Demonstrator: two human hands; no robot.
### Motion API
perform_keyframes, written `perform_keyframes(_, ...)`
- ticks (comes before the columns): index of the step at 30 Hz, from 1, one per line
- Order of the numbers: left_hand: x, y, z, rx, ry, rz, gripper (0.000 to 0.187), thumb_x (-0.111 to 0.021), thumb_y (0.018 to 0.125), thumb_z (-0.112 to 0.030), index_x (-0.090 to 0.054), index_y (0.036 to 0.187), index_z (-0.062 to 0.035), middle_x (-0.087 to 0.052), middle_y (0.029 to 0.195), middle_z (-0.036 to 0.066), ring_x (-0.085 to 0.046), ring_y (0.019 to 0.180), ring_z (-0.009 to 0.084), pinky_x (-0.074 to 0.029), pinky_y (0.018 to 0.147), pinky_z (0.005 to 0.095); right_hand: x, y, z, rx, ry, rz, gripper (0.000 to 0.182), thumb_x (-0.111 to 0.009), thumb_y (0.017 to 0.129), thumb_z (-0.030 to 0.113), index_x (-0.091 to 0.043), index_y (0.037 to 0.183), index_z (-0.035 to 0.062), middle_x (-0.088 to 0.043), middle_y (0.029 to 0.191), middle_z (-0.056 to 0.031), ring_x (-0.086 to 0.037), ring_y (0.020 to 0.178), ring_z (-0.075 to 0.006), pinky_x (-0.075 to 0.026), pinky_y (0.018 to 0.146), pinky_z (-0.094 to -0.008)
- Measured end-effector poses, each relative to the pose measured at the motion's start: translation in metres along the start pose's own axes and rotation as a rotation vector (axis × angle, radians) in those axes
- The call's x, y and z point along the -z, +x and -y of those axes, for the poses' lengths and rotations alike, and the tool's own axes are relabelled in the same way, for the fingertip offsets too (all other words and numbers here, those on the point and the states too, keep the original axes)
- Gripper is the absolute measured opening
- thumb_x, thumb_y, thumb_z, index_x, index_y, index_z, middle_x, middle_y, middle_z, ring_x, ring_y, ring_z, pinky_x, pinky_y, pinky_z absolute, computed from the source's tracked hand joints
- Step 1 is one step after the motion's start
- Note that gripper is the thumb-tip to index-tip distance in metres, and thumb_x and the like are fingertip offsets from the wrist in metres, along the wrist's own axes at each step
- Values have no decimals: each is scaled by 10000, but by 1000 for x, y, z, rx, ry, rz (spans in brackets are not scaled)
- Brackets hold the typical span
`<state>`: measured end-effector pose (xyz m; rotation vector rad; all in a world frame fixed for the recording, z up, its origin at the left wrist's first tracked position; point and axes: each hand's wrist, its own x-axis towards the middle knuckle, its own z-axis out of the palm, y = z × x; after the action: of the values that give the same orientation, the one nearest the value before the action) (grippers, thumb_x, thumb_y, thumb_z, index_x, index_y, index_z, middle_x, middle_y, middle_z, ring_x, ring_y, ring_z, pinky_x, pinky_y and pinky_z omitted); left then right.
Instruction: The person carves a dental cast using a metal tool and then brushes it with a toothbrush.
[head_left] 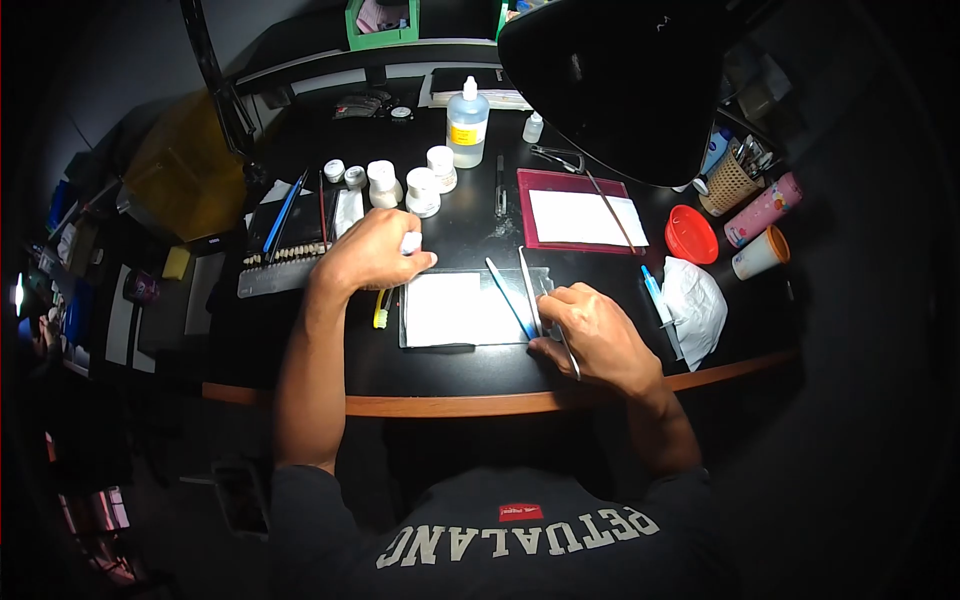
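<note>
My left hand (375,250) is closed on a small white object (411,242), just above the left end of a glass plate (490,308) with a white sheet (443,309) on it. My right hand (595,330) is closed round a thin silver metal tool (530,285) at the plate's right end. A blue and white stick (510,298) lies slanted over the plate beside that hand. A yellow-bristled brush (381,310) sits left of the plate, below my left hand. White jars (423,192) stand behind my left hand.
Behind the plate are a clear bottle (467,130) and a black pen (501,185). A maroon tray (527,212) with white paper, a red bowl (690,235), a crumpled white bag (695,310) and a cup (760,252) are at the right. A black lamp (620,90) hangs overhead.
</note>
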<state>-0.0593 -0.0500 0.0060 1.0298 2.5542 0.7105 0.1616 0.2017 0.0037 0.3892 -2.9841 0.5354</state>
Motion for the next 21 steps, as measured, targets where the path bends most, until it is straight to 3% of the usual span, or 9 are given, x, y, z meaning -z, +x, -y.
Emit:
perform_keyframes(4,-14,4,-1,-148,-106,-108,246,-811,854,-181,-696,936,21,-722,782,203,-736,753,316,-565,721,435,10,13,-8,100,-53,32,301,-882,883,253,-682,948,37,-718,897,-155,-700,907,-373,-570,815,-489)
perform_keyframes(6,-21,8,3,-216,-175,-180,301,-723,836,-101,-590,1085,3,-662,868,173,-686,809,291,-547,767,421,20,22,-12,98,-49,-57,303,-861,912,289,-686,922,42,-710,857,-156,-700,881,-370,-564,799,-482)
perform_keyframes(10,-31,17,5,-274,-415,-151,341,-645,842,-72,-513,1152,-19,-594,935,127,-630,900,255,-521,831,418,20,51,-19,127,78,-291,262,-754,1019,246,-691,904,19,-678,772,-147,-679,749,-366,-547,719,-466)
perform_keyframes(11,-33,17,2,-302,-469,-147,333,-644,855,-72,-511,1156,-22,-594,931,113,-629,896,230,-519,821,402,18,56,-17,65,226,-297,172,-694,1052,176,-717,1017,9,-731,857,-161,-715,779,-363,-569,739,-450)
perform_keyframes(12,-35,17,-1,-328,-522,-139,325,-644,867,-72,-510,1160,-25,-593,928,98,-628,892,205,-518,812,387,3,59,-20,97,333,-423,185,-670,1053,129,-707,1175,-6,-791,1015,-181,-776,912,-358,-610,832,-429)
perform_keyframes(14,-39,15,-9,-337,-569,-126,306,-641,912,-66,-503,1183,-33,-632,941,89,-633,855,158,-515,780,347,-19,61,-25,78,454,-543,271,-655,1049,103,-667,1286,-29,-802,1150,-202,-792,1064,-359,-622,932,-432)
perform_keyframes(17,-42,13,-16,-359,-589,-122,326,-694,896,-49,-543,1184,-19,-651,955,97,-676,910,187,-540,819,356,-33,58,-33,148,481,-578,300,-653,1041,93,-635,1299,-60,-802,1164,-227,-799,1080,-357,-630,928,-423)
perform_keyframes(19,-45,12,-22,-386,-561,-160,349,-753,864,-42,-582,1166,-7,-665,997,130,-716,968,238,-577,863,383,-38,57,-36,103,539,-592,315,-643,1047,94,-614,1313,-73,-804,1168,-240,-810,1036,-341,-633,884,-405)
perform_keyframes(21,-51,15,-25,-463,-504,-231,334,-789,860,-20,-635,1157,-1,-710,960,106,-738,950,201,-589,884,357,-31,53,-27,-52,610,-538,316,-617,1064,98,-583,1311,-96,-810,1147,-261,-823,941,-319,-629,808,-372)
